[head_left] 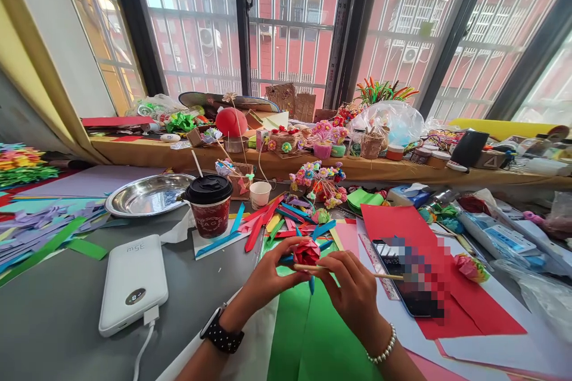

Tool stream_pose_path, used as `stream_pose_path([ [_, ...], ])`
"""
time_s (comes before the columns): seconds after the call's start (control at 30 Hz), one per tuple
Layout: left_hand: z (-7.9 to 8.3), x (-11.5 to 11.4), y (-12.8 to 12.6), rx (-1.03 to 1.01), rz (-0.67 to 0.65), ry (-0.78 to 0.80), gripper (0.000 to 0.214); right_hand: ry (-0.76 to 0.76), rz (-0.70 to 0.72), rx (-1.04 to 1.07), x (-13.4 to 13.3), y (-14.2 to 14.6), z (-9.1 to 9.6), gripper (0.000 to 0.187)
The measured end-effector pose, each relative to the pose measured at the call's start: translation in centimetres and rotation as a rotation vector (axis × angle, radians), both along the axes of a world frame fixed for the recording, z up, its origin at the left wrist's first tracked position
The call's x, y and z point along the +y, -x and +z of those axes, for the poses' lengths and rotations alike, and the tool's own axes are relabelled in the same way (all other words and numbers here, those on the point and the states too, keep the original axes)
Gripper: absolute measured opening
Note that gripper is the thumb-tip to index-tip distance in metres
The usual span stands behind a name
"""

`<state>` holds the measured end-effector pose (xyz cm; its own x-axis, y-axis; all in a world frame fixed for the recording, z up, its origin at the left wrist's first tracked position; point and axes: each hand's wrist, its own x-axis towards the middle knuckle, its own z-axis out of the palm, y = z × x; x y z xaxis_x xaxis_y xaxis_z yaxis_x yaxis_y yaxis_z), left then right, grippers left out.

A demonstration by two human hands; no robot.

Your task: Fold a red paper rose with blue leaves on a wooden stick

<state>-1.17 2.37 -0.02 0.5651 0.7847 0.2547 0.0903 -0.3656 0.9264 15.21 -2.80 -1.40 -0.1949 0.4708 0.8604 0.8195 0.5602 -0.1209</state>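
Note:
A red paper rose (307,251) sits between my two hands, above a green sheet (308,327). My left hand (270,277), with a dark watch on its wrist, curls its fingers round the rose from the left. My right hand (351,292), with a pearl bracelet, pinches a thin wooden stick (388,276) that runs across under the rose and out to the right. A blue paper strip (311,284) hangs below the flower.
A phone (409,277) lies on red paper (465,303) at right. A white power bank (133,283) lies at left, beside a lidded paper cup (210,205) and a steel plate (147,193). Loose paper strips (277,220) and paper flowers (319,181) crowd the middle and the windowsill.

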Motion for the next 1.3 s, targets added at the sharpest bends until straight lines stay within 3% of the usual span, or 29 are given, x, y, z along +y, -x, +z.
stream_pose_path([
  [0.17,0.2,0.1,0.2,-0.011,0.059,-0.051,0.047,0.005,-0.136,0.044,0.0,-1.0,0.4,0.016],
  [0.37,-0.1,0.3,0.6,0.039,0.017,-0.111,0.053,0.069,-0.198,0.040,0.1,-0.9,0.5,0.031],
  [0.57,0.3,0.0,0.7,0.026,0.004,-0.098,0.045,0.117,-0.137,0.054,-0.1,-0.6,0.6,0.019],
  [0.73,0.7,-0.2,0.7,0.028,-0.018,-0.114,0.041,0.137,-0.116,0.071,0.0,-0.9,0.8,0.027],
  [0.83,0.8,-0.4,0.7,0.027,-0.040,-0.105,0.040,0.146,-0.096,0.071,0.1,-1.3,0.9,0.022],
  [1.1,1.1,-0.5,1.0,0.085,-0.125,0.015,0.062,0.159,0.015,0.107,0.0,-1.2,1.0,0.007],
  [1.3,1.2,-0.6,1.1,0.047,-0.108,-0.021,0.048,0.163,0.060,0.132,0.0,-0.9,1.1,0.007],
])
